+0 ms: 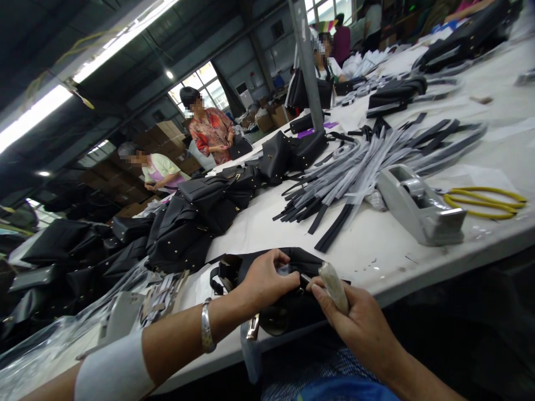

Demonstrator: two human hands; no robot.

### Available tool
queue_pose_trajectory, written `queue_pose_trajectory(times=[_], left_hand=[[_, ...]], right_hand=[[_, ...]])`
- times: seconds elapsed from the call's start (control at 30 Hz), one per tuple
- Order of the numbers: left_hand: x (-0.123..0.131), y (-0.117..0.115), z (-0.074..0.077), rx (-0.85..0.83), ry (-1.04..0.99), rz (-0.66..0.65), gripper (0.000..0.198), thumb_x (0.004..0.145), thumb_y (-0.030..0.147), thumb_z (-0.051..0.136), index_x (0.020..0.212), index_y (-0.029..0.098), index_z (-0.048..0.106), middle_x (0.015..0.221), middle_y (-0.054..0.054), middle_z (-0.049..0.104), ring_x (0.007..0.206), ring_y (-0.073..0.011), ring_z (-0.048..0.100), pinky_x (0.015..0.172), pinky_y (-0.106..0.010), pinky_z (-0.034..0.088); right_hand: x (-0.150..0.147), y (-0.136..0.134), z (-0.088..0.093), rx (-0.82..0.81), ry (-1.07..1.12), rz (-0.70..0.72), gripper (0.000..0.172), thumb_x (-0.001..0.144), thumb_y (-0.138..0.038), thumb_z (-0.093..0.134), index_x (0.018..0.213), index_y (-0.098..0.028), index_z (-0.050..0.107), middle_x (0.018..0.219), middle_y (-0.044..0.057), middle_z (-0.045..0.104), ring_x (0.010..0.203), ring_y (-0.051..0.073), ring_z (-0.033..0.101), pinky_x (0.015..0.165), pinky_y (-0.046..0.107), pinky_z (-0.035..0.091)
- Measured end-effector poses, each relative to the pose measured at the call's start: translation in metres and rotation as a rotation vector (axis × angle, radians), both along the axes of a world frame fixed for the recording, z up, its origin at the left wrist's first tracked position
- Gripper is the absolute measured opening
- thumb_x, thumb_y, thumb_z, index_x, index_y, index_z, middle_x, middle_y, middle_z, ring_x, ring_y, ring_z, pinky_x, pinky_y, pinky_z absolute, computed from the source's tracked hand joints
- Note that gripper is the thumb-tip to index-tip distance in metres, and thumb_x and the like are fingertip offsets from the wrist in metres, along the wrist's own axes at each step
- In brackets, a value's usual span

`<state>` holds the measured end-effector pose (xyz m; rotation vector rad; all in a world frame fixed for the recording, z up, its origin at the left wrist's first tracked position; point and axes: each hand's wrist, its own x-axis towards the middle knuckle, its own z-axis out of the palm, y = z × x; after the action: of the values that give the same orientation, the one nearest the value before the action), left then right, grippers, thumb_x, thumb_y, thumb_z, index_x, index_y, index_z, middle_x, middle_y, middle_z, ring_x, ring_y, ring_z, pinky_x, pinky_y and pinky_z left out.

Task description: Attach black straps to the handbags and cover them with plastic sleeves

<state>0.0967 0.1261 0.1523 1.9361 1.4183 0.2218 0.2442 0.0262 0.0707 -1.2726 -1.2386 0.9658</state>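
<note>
A black bag (298, 257) with gold-coloured metal fittings lies at the near edge of the white table. My left hand (263, 281) is closed on it, thumb and index finger pinching near a small clear plastic piece. In my right hand (355, 312) is a tool with a thick, pale handle (334, 287), gripped between thumb and fingers. A thin metal part shows between the two hands, but its tip is hidden, so the tool's exact kind cannot be told. A gold metal clasp (253, 327) hangs below my left wrist.
A grey tape dispenser (420, 206) and yellow-handled scissors (485, 201) sit at the right. Beyond my hands lies a bundle of grey-wrapped straps (346, 167). Black bags (184, 223) pile up at left, near another dispenser (121, 317). A metal post (307, 67) rises from the table; several people work beyond.
</note>
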Motion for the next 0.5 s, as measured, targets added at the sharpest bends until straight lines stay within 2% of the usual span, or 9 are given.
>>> queue_pose_trajectory(times=[0.13, 0.2, 0.27, 0.33, 0.4, 0.43, 0.5], left_hand=[[-0.001, -0.007, 0.000, 0.099, -0.016, -0.022, 0.022, 0.074, 0.026, 0.072, 0.093, 0.015, 0.066, 0.095, -0.008, 0.072, 0.090, -0.0250, 0.066, 0.080, -0.033, 0.050], [-0.001, -0.011, -0.002, 0.136, -0.037, -0.029, 0.020, 0.075, 0.024, 0.072, 0.092, 0.015, 0.066, 0.094, -0.008, 0.072, 0.090, -0.0243, 0.067, 0.082, -0.033, 0.050], [-0.002, -0.016, -0.004, 0.154, -0.064, -0.032, 0.018, 0.076, 0.022, 0.072, 0.092, 0.016, 0.066, 0.094, -0.007, 0.073, 0.091, -0.0236, 0.067, 0.083, -0.032, 0.051], [-0.003, -0.020, -0.006, 0.165, -0.082, -0.033, 0.018, 0.077, 0.022, 0.072, 0.093, 0.017, 0.066, 0.094, -0.005, 0.073, 0.092, -0.0231, 0.067, 0.083, -0.031, 0.051], [-0.004, -0.023, -0.007, 0.178, -0.077, -0.028, 0.017, 0.078, 0.022, 0.073, 0.094, 0.018, 0.067, 0.093, -0.004, 0.074, 0.091, -0.0227, 0.068, 0.082, -0.031, 0.051], [-0.004, -0.024, -0.008, 0.183, -0.073, -0.025, 0.017, 0.078, 0.022, 0.073, 0.093, 0.018, 0.067, 0.092, -0.004, 0.074, 0.090, -0.0227, 0.068, 0.082, -0.031, 0.050], [-0.005, -0.025, -0.008, 0.195, -0.065, -0.022, 0.016, 0.078, 0.021, 0.073, 0.092, 0.018, 0.068, 0.091, -0.004, 0.074, 0.089, -0.0227, 0.068, 0.081, -0.031, 0.050]], right_hand=[[-0.004, -0.003, -0.001, 0.020, 0.000, 0.007, 0.026, 0.097, -0.043, 0.051, 0.095, -0.024, 0.070, 0.079, 0.003, 0.071, 0.079, 0.024, 0.069, 0.070, 0.032, 0.054], [-0.006, -0.006, -0.003, 0.003, 0.011, -0.010, 0.027, 0.096, -0.044, 0.052, 0.094, -0.024, 0.070, 0.080, 0.005, 0.071, 0.081, 0.025, 0.069, 0.071, 0.033, 0.055], [-0.008, -0.008, -0.004, -0.047, 0.063, -0.046, 0.028, 0.094, -0.047, 0.055, 0.090, -0.023, 0.069, 0.074, 0.005, 0.069, 0.074, 0.024, 0.067, 0.065, 0.032, 0.054], [-0.012, -0.009, -0.006, -0.135, 0.189, -0.064, 0.032, 0.092, -0.052, 0.058, 0.092, -0.021, 0.068, 0.058, 0.002, 0.058, 0.055, 0.019, 0.058, 0.048, 0.028, 0.046], [-0.016, -0.010, -0.007, -0.239, 0.388, -0.050, 0.040, 0.088, -0.059, 0.062, 0.097, -0.020, 0.065, 0.047, -0.006, 0.040, 0.039, 0.012, 0.038, 0.036, 0.024, 0.030], [-0.018, -0.010, -0.007, -0.290, 0.492, -0.037, 0.044, 0.085, -0.062, 0.064, 0.098, -0.020, 0.063, 0.045, -0.009, 0.033, 0.036, 0.009, 0.029, 0.034, 0.022, 0.023], [-0.020, -0.009, -0.007, -0.374, 0.641, -0.022, 0.051, 0.079, -0.066, 0.067, 0.098, -0.020, 0.060, 0.044, -0.013, 0.025, 0.034, 0.006, 0.020, 0.032, 0.020, 0.018]])
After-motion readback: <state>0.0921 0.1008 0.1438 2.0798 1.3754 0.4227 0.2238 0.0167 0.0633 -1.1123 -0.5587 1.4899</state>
